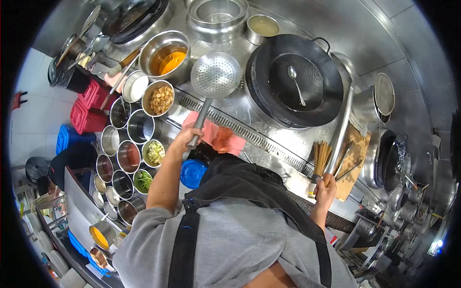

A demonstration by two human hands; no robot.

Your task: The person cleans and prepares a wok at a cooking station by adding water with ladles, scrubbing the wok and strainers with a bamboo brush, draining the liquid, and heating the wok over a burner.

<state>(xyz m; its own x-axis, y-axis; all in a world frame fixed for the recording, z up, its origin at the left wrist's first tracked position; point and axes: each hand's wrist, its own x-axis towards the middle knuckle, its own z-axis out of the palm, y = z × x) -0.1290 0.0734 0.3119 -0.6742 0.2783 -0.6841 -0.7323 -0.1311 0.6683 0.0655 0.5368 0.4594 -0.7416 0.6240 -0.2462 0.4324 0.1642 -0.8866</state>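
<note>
My left hand [189,138] is closed round the grey handle of a perforated skimmer [216,76], its round bowl over the steel stove top. My right hand [325,191] grips the wooden end of a long-handled metal ladle [345,122], which reaches up along the right side of a black wok [283,103]. A small spoon [296,84] lies inside the wok. Close to my right hand stands a bamboo brush [321,156]. A pink cloth [235,143] with a reddish patch lies by my left hand.
Metal pots of ingredients stand left, including browned chunks [162,100], chopped pale vegetables [155,152] and green pieces [144,180]. A pot of orange liquid [172,62] is behind them. A wooden board [353,165] and another wok [396,158] are at right. A blue lid [193,174] sits below.
</note>
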